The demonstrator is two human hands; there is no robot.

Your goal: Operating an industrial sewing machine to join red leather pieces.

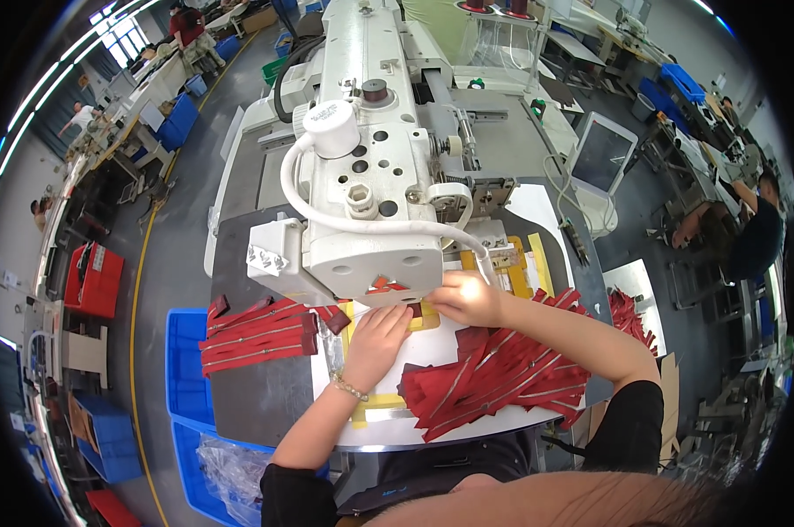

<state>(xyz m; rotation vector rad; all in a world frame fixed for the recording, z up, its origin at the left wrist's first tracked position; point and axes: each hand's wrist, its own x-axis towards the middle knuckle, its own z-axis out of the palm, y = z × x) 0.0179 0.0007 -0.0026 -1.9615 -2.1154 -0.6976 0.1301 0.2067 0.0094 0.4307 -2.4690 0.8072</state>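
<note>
My left hand (379, 341) lies with fingers stretched out on a white and yellow template plate (388, 402), below the head of a large white sewing machine (366, 255). A small dark red fabric piece (416, 310) shows by its fingertips. Close to the machine head, my right hand (467, 300) is closed, fingertips pinched together; what they hold is hidden. Red zipper strips (493, 378) with metal teeth are heaped under my right forearm. More red zippers (261, 338), with dark red fabric ends, lie side by side left of my left hand.
Blue bins (189, 369) stand against the table's left edge, one with clear plastic bags (230, 470). A screen (604, 151) is mounted at the right. Farther right, more red strips (629, 321) lie on a white surface. Other people (757, 233) sit at machines around the room.
</note>
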